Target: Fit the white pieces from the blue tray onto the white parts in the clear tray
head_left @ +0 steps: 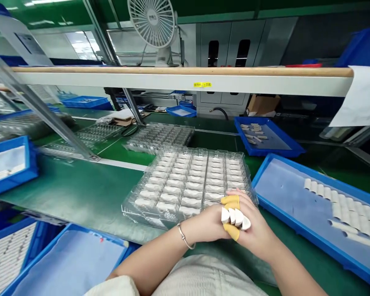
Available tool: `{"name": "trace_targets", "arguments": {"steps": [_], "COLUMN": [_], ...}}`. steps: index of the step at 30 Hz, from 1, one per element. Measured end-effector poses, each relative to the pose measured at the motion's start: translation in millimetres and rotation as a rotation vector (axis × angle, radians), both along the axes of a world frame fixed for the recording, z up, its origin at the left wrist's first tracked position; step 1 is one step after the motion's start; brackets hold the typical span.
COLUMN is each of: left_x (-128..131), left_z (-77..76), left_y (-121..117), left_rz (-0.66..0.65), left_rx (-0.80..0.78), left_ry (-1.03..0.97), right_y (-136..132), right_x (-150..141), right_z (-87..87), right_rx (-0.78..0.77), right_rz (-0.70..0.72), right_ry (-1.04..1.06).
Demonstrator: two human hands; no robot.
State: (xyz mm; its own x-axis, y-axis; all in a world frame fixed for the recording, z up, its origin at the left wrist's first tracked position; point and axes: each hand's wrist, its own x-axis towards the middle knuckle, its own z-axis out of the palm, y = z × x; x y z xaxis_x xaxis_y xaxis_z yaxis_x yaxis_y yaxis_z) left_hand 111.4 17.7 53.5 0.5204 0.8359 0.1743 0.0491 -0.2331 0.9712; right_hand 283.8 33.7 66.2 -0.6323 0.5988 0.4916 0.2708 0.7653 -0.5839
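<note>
Close to my body, at the front right corner of a clear plastic tray (132,207), my two hands meet. A small stack of white half-round pieces (236,218) is gripped between them, its ends facing me. My right hand (254,224) is closed around the stack, with yellow finger covers showing on the fingers. My left hand (214,222), with a bracelet at the wrist, closes against the stack from the left; most of its fingers are hidden. Rows of similar white pieces (193,192) fill the tray's pockets.
On the right, a blue tray (283,218) holds more white pieces; another blue tray (268,135) lies behind it. Stacked clear trays (160,137) stand farther back. Blue bins (70,263) sit lower left. A shelf (172,82) carrying a fan (152,20) crosses above, with a slanted metal post (58,119) at left.
</note>
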Motion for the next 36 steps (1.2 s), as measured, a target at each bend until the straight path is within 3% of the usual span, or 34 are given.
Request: {"name": "trace_targets", "arguments": {"steps": [6,10,14,26,30,36], "left_x": [-11,-15,-16,-15,-13,-15], "left_z": [4.6,10.5,9.3,5.3,6.1,14.3], "left_y": [-3,4,10,17,19,23], "left_rz": [0.050,0.064,0.069,0.047,0.032,0.004], "left_rx": [-0.186,-0.070,0.045,0.132,0.130,0.211], "left_ry": [-0.041,0.164,0.354,0.474,0.519,0.557], "right_y": [0,1,1,4,-1,-11], "right_x": [16,24,25,24,22,17], "right_z": [1.7,6.5,5.8,4.7,9.2,19.1], "right_rx": [-0.129,-0.246,-0.262,-0.247,-0.163,0.230], "right_rz": [-0.154,-0.117,-0.121,-0.140,-0.166,-0.167], "right_ry": [-0.039,-0.060,-0.061,-0.096,-0.216,-0.428]}}
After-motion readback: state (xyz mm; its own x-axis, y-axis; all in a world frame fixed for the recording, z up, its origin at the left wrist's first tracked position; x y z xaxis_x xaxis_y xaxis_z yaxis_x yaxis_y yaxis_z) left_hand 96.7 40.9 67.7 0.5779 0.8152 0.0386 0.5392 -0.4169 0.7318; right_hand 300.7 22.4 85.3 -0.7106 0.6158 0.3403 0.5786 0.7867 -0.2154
